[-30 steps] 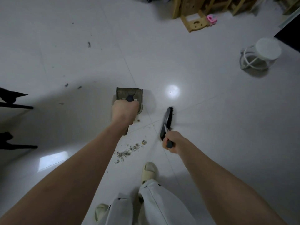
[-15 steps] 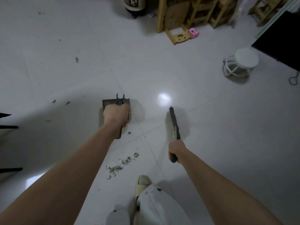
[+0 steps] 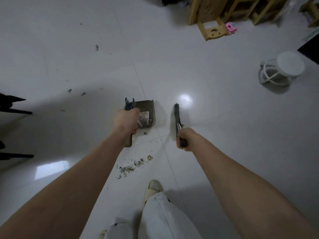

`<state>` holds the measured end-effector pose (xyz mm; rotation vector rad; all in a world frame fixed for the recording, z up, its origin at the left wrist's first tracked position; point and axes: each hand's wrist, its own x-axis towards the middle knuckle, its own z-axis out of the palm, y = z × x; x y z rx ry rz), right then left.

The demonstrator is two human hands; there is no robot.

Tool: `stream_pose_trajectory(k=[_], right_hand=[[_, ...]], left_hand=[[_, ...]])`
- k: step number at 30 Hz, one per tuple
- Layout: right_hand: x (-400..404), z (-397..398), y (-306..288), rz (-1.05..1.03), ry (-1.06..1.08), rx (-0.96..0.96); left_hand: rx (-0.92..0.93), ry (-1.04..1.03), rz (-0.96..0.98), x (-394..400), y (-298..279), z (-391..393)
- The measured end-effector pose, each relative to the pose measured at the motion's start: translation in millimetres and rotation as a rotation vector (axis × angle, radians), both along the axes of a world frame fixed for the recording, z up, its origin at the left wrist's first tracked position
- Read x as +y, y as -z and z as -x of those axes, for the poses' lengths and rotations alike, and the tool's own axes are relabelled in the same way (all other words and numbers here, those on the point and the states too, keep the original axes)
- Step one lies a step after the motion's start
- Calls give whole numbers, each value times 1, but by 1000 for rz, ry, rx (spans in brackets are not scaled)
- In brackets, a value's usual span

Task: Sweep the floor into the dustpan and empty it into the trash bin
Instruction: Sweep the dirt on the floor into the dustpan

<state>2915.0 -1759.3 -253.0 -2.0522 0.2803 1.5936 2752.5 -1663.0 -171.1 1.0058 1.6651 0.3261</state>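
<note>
Dustpan of dark olive translucent plastic (image 3: 146, 112), held off the white tiled floor (image 3: 215, 109) in my left hand (image 3: 126, 120), now tips its open side toward the camera, showing scraps lying inside; half a second back I saw only its back and forked handle clip. My fingers are curled tight round its handle. My right hand (image 3: 185, 138) is clamped on the grip of the black hand brush (image 3: 177, 118), bristles pointing away from me, well clear of the pan. Both tools have barely shifted against the tiles while my view has swung slightly. A line of grey-brown crumbs (image 3: 133, 165) lies on the floor between the pan and my pale slipper (image 3: 153, 188), with more specks (image 3: 96, 47) farther out. No trash bin is in view, so I judge sweeping is only partly finished and emptying is some way off.
</note>
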Motion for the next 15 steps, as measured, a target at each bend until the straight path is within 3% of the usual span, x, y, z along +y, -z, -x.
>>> stream_pose_trajectory(k=[8, 15], right_hand=[[-26, 34, -55, -105, -126, 3], [-51, 111, -102, -35, -664, -95]], left_hand=[[-64, -104, 8, -23, -30, 77], [-185, -368, -39, -101, -55, 181]])
